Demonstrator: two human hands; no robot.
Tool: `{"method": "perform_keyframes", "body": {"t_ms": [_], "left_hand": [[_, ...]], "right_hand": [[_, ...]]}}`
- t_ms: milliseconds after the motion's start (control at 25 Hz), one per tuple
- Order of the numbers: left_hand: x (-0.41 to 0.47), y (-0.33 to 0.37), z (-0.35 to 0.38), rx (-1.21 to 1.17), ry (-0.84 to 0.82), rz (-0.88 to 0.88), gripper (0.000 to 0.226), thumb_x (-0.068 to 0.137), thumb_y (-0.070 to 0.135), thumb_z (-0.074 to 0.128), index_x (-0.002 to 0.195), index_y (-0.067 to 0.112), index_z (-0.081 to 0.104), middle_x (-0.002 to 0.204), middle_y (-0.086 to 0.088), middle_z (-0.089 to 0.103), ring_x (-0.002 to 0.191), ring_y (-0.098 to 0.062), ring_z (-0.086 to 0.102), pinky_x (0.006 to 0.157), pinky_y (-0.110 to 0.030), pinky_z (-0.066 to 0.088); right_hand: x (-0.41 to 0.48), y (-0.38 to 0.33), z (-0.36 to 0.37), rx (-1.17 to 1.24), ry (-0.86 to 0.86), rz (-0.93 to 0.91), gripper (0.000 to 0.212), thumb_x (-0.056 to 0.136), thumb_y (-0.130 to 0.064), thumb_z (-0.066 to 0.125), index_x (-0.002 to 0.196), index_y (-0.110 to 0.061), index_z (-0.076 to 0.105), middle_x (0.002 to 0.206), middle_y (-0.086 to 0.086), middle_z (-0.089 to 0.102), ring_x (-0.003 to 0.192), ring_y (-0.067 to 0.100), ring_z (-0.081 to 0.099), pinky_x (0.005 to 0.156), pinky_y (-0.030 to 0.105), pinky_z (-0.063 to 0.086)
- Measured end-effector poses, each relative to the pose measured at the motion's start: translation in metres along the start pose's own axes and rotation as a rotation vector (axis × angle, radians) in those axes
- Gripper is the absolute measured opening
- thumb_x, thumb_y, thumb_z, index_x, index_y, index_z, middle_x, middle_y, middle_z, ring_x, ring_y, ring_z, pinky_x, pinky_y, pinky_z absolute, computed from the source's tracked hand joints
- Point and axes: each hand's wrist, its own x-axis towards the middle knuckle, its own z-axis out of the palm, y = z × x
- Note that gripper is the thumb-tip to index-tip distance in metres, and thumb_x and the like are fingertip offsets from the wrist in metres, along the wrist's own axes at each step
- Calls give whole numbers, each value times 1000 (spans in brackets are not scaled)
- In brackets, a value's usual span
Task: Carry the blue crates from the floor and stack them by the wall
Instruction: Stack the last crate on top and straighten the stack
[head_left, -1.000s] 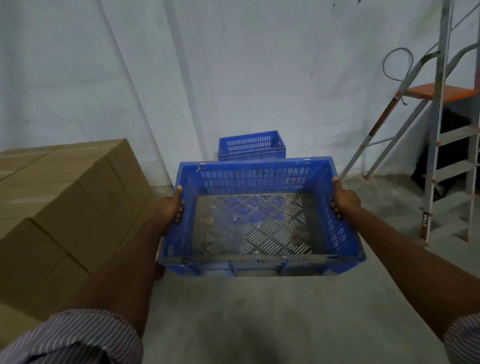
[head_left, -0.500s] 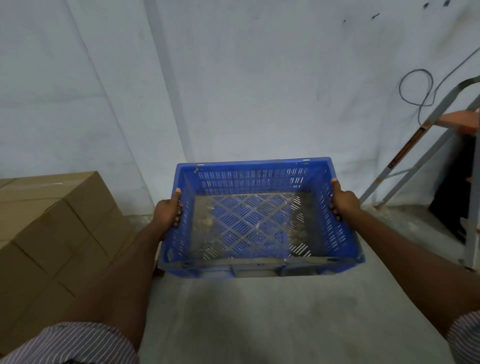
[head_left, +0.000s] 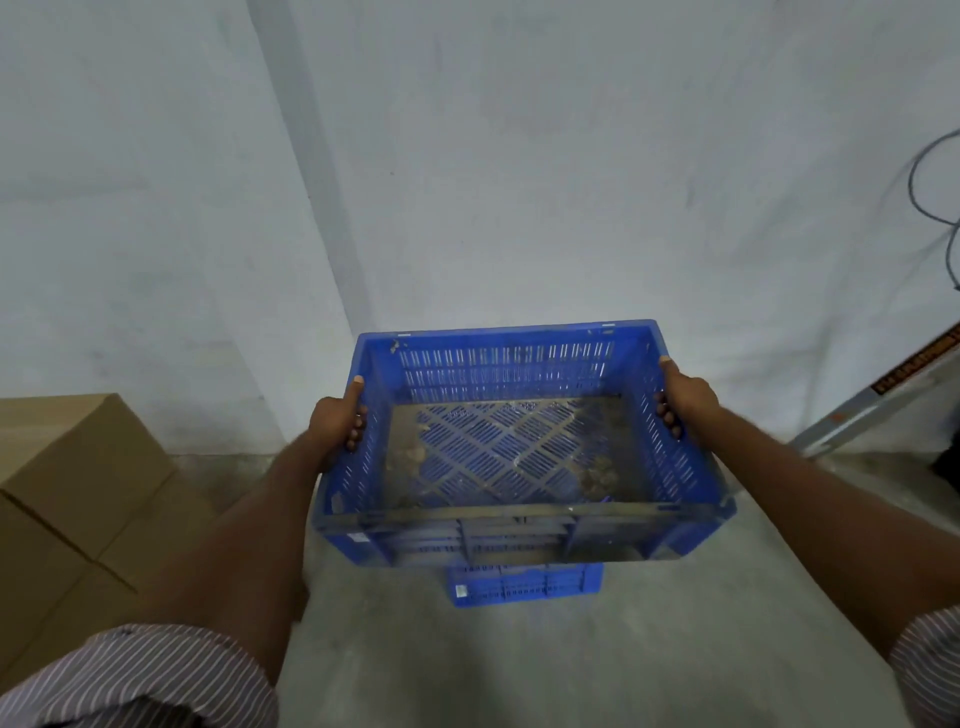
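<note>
I carry an empty blue slotted crate (head_left: 519, 538) level in front of me, its dirty mesh floor visible. My left hand (head_left: 337, 421) grips its left wall, thumb along the rim and fingers curled inside. My right hand (head_left: 683, 397) grips the right wall the same way. Directly below the held crate, a second blue crate (head_left: 524, 584) stands on the concrete floor close to the white wall; only its near side shows under the one I hold.
Stacked brown cardboard boxes (head_left: 78, 493) stand at the left against the wall. A metal ladder leg (head_left: 883, 395) with an orange label slants in at the right edge, with a dark cable (head_left: 930, 197) hanging on the wall above it.
I have come closer to the wall with the crate. The crate on the floor, hidden half a second ago, now shows beneath the held one. The boxes and ladder have slid toward the frame edges.
</note>
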Motion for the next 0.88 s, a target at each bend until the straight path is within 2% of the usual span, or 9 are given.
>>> {"method": "perform_keyframes", "body": {"t_ms": [320,480,600,880], "left_hand": [[185,27,57,17,-97,-112,53,100,57,48,81,9,55,61,-4,44,48,-15,34,43,-22,31],[272,34,98,36,-82,-141,51,101,57,46,84,9,56,61,-3,42,37,-10,33,37,-17,30],[327,36,120,38,-30,-179,51,101,58,46,82,11,55,62,-3,42,37,-9,33,37,-16,30],[387,24,147,66,2,-288,53,100,61,42,82,14,55,63,-3,45,45,-12,36,39,-17,32]], "right_hand": [[172,-43,69,-8,-48,134,55,92,-58,38,70,-10,54,58,7,50,43,18,37,43,24,30],[263,-71,102,-43,-31,128,54,94,-54,37,71,-9,57,59,8,52,44,19,40,43,24,32],[328,-95,129,-86,-70,111,52,93,-51,39,71,-8,57,60,9,53,44,20,42,42,26,33],[418,-103,176,-187,-120,100,55,97,-51,37,71,-7,58,62,11,55,46,23,46,44,29,38]]}}
